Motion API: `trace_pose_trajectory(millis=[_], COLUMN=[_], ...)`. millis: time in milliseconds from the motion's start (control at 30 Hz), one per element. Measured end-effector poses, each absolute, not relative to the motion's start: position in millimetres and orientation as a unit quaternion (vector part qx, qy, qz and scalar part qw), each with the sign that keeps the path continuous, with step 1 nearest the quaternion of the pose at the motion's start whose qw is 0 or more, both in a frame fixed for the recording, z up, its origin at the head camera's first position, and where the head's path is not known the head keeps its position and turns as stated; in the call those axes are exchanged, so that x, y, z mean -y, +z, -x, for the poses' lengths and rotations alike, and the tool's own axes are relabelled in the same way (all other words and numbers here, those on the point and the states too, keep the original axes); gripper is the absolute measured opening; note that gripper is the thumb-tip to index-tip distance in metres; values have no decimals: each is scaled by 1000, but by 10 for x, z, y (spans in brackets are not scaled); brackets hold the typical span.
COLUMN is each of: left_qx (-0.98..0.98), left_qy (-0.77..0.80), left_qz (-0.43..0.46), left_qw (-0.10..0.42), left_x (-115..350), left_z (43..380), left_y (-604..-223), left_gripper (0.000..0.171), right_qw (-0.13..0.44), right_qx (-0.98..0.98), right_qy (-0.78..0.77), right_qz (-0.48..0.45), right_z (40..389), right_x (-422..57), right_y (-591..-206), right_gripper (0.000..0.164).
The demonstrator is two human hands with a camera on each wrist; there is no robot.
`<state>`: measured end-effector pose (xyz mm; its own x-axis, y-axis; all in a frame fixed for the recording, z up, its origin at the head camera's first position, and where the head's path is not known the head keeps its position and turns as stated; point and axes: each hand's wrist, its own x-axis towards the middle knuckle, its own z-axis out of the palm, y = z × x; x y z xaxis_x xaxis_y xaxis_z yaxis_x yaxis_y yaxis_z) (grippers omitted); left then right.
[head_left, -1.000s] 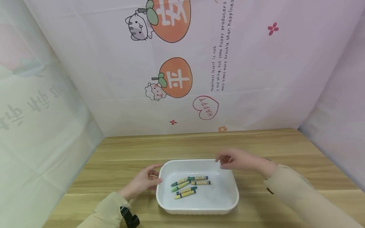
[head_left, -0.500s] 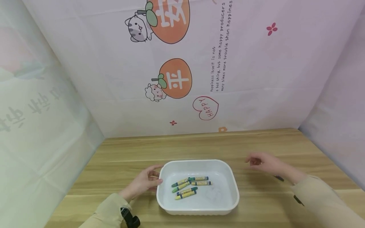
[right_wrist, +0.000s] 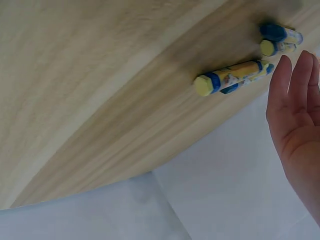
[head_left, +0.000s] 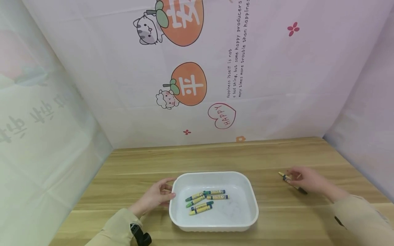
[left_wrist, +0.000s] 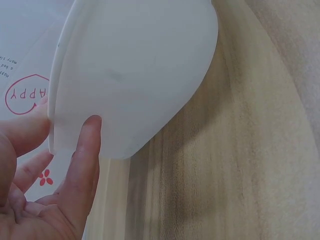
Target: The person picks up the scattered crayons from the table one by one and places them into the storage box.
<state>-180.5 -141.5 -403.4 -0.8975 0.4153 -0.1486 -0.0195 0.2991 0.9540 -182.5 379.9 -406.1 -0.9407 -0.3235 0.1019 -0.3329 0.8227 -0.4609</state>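
A white rectangular tray (head_left: 226, 223) stands on the wooden table. Inside it lie several paper-wrapped crayons (head_left: 200, 209), with green and yellow tips showing. My left hand (head_left: 155, 194) holds the tray's left side, thumb and fingers at the rim; the left wrist view shows fingers on the tray wall (left_wrist: 145, 75). To the right of the tray, my right hand (head_left: 309, 180) is over loose crayons (head_left: 284, 176) on the table. In the right wrist view the fingers of this hand (right_wrist: 300, 115) are extended, beside yellow-tipped and dark-blue-tipped crayons (right_wrist: 232, 77).
A white printed cloth (head_left: 261, 116) rises behind the table, and plain pale sheets hang at the left (head_left: 46, 153) and right (head_left: 366, 136). Wood-grain tabletop (head_left: 138, 164) stretches behind and around the tray. A black device (head_left: 140, 234) sits at the left wrist.
My right hand has moved right, from above the tray's back right corner to the loose crayons on the table. My left hand and the tray have stayed in place.
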Motion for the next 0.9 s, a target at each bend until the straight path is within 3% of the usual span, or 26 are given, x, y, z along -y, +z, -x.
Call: trace_pose_trajectory(millis=[167, 900], left_qx=[-787, -785], left_qy=[574, 578], left_qz=[-124, -128], left_qw=[188, 186], left_x=[1419, 1422], left_z=[1795, 1818], left_y=[-4022, -4058], left_gripper=[63, 62], right_qw=[3, 37], right_qx=[961, 983], right_qy=[227, 129], right_qz=[-160, -124], right_z=[1827, 1752], right_x=[-3862, -3753], right_y=[-4116, -4168], right_gripper=[35, 22])
